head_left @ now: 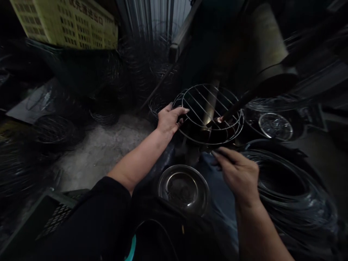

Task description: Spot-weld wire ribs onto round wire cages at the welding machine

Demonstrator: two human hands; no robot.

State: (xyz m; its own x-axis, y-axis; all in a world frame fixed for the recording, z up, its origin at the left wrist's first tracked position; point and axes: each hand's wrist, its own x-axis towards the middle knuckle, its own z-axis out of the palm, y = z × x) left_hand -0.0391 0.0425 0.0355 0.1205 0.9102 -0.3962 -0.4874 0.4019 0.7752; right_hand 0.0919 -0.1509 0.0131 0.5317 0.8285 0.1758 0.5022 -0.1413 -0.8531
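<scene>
My left hand (172,119) is closed on the left rim of a round wire rack (199,115), thumb on top and fingers below. The rack is made of rings joined by parallel cross wires. A dark rod (239,105) comes down from the right, its copper-coloured tip at the rack's wires. Beneath the rack runs a thick metal bar (211,103). My right hand (240,170) is below and right of the rack, apart from it, thumb and fingers pinched together. What it holds, if anything, is too dark to make out. Below sits a shiny metal bowl (183,190) with unclear contents.
Coiled wire (293,195) is piled at the right, near a round metal dish (275,127). A large cylinder (272,40) hangs at the upper right. At the upper left, a yellow crate (73,25) rests on a dark bin (78,69). A green crate (51,210) stands lower left.
</scene>
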